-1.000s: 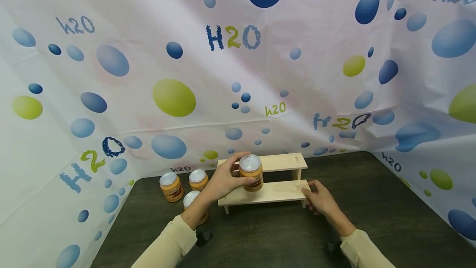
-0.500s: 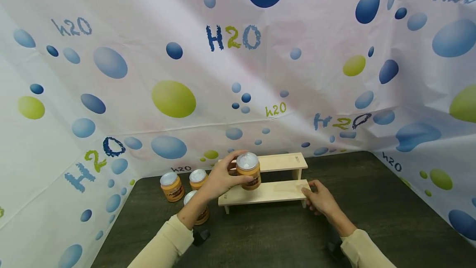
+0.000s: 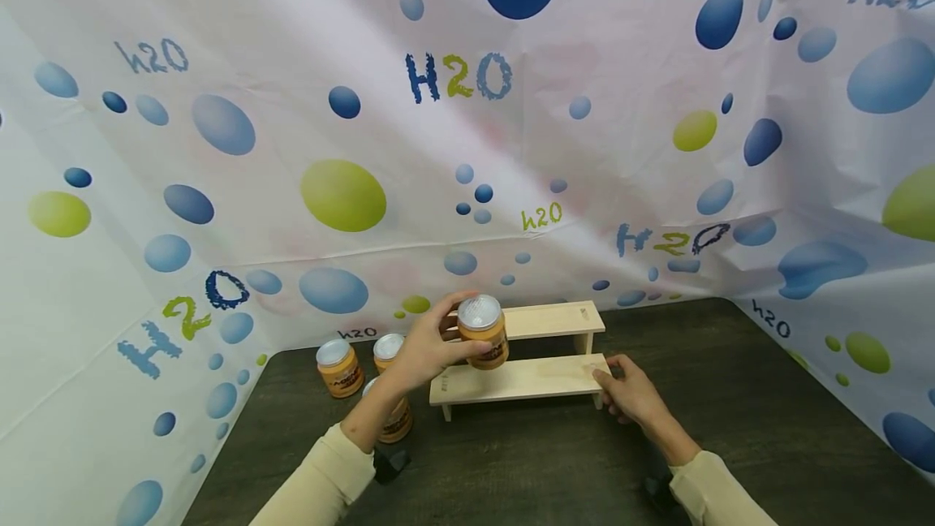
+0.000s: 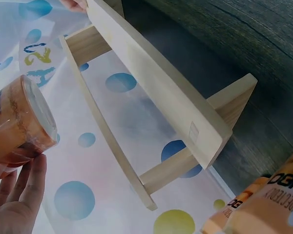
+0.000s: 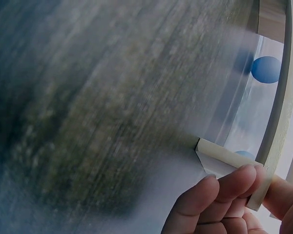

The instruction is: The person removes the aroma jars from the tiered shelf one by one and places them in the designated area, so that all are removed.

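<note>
My left hand [image 3: 431,347] grips an orange jar [image 3: 485,339] with a silvery lid and holds it above the left half of a two-step wooden shelf [image 3: 526,378]. In the left wrist view the jar [image 4: 20,124] is raised apart from the shelf boards [image 4: 156,83], with fingers curled at its side. My right hand [image 3: 630,390] pinches the right end of the lower step. The right wrist view shows that hand [image 5: 229,204] with its thumb on one face of the board [image 5: 278,122] and fingers by the leg underneath.
Several similar orange jars stand on the dark wooden table [image 3: 511,477] left of the shelf: one jar [image 3: 340,368] at the far left, another jar [image 3: 387,350] behind my left forearm, a third jar [image 3: 397,420] partly covered by it. A patterned curtain [image 3: 453,136] hangs behind.
My left hand has moved slightly left and up with the jar, which now shows a little more of the lower step beneath it. The right hand keeps its hold on the shelf.
</note>
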Demonstrator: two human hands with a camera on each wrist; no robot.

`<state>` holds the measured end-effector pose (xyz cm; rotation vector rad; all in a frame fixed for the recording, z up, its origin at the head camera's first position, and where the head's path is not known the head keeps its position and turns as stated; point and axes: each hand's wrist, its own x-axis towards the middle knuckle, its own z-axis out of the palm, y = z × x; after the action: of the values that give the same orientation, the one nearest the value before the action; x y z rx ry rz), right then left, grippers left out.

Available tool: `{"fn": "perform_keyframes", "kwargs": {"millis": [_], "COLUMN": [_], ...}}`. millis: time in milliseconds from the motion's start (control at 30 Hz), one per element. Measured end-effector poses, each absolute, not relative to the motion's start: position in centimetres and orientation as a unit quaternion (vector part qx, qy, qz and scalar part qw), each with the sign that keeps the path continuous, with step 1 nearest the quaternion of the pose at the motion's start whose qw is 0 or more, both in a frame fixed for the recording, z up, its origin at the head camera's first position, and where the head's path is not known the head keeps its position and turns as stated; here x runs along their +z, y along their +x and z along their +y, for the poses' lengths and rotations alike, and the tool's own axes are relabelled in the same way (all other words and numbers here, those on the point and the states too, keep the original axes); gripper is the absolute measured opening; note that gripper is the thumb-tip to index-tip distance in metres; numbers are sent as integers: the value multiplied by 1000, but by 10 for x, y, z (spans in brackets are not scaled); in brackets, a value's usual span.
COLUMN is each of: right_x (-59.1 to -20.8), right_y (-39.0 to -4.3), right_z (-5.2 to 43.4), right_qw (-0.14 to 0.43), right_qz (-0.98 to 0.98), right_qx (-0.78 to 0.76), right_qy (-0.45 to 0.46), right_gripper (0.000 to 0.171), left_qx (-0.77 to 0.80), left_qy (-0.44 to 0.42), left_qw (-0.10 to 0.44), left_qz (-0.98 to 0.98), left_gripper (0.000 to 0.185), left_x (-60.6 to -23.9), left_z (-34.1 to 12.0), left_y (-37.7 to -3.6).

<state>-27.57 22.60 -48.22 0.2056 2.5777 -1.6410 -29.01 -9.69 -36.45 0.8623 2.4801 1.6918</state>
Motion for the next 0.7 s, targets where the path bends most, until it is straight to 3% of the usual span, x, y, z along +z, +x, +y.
{"fn": "perform_keyframes", "kwargs": {"millis": [700], "right_x": [-482], "right_y": [-275], "right_z": [226], "right_qw": [45], "right_qz": [841], "right_qx": [-535], "right_qy": [72], "right_gripper": [39], "left_qx": [534], "left_qy": [251], "left_qw": [10], "left_qz": [807], "left_gripper": [75], "left_x": [-354], "left_z": [-121], "left_y": [-278]}}
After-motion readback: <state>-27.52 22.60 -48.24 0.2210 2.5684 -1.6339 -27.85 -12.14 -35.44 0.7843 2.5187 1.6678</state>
